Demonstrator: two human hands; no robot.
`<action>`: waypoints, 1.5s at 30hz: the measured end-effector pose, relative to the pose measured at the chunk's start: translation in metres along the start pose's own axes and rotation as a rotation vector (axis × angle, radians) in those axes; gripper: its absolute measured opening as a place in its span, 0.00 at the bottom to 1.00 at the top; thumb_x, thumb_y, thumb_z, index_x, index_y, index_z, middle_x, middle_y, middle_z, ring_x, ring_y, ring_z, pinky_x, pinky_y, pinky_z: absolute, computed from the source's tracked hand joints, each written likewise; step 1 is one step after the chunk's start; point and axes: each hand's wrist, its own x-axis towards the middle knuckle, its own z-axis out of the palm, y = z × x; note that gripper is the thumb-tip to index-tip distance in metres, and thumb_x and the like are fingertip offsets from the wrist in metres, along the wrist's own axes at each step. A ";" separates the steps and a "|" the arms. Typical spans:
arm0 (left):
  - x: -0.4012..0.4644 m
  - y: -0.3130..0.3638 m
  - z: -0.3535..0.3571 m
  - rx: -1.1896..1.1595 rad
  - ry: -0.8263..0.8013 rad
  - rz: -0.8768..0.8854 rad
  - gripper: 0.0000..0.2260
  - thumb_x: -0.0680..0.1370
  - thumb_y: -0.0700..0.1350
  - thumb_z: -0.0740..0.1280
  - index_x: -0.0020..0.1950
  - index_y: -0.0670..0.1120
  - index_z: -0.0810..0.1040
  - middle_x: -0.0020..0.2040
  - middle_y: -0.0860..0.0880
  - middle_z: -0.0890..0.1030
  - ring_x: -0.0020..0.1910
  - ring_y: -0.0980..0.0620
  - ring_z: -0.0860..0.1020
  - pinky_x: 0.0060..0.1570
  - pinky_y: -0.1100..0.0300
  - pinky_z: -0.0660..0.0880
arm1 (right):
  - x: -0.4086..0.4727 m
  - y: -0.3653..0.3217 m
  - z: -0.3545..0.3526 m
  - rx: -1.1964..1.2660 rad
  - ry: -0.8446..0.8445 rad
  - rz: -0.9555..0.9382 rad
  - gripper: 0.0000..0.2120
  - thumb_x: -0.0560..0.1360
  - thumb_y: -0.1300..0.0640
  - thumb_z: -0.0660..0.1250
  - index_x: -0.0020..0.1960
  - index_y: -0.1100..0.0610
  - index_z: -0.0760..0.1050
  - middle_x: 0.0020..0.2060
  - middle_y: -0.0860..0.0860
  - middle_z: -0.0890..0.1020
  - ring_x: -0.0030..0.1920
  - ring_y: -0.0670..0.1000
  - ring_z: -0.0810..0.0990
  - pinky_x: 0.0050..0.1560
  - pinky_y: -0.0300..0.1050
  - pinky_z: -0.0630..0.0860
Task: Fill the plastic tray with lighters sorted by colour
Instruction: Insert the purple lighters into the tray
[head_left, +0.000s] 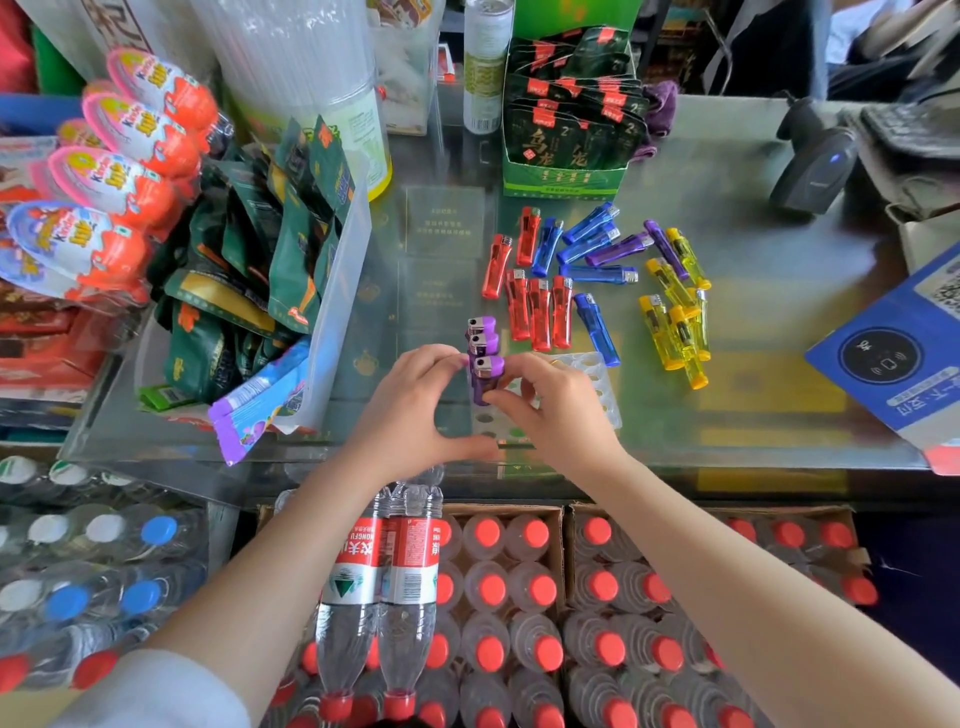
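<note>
Tray (597, 382): clear plastic, on desk (769, 312), three purple lighters (485, 358) upright in its left column.
Right hand (558, 410): grip pinching nearest purple lighter.
Left hand (415, 410): fingertips on same lighter; grip closure unclear.
Loose lighters: red (537, 312), blue (587, 244), yellow (675, 312) beyond tray.

Two bare forearms reach in from the bottom edge. The left hand (415, 400) and the right hand (558, 410) carry no rings, watches or bracelets, and the nails are short and unpainted. A white sleeve (156, 691) covers the left upper arm down to about the elbow. The right arm shows no sleeve.
</note>
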 end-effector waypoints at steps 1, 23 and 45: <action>0.001 0.000 0.000 -0.003 -0.006 -0.001 0.39 0.61 0.69 0.63 0.65 0.47 0.70 0.62 0.50 0.71 0.63 0.51 0.66 0.62 0.58 0.61 | 0.002 0.002 -0.006 -0.019 -0.015 -0.018 0.07 0.69 0.59 0.71 0.46 0.59 0.78 0.39 0.44 0.76 0.33 0.48 0.71 0.36 0.42 0.69; 0.025 -0.007 0.002 0.098 -0.019 0.016 0.37 0.60 0.68 0.64 0.62 0.46 0.72 0.60 0.51 0.71 0.62 0.52 0.66 0.62 0.54 0.60 | 0.110 0.094 -0.054 -0.603 0.152 0.281 0.14 0.79 0.56 0.53 0.53 0.63 0.73 0.52 0.61 0.76 0.51 0.63 0.74 0.45 0.53 0.72; 0.015 -0.004 -0.003 0.058 -0.037 0.029 0.41 0.58 0.69 0.67 0.66 0.50 0.66 0.61 0.60 0.62 0.59 0.67 0.56 0.62 0.59 0.57 | 0.114 0.073 -0.064 -0.257 0.153 0.598 0.14 0.73 0.70 0.58 0.58 0.63 0.65 0.51 0.63 0.76 0.43 0.58 0.72 0.39 0.46 0.66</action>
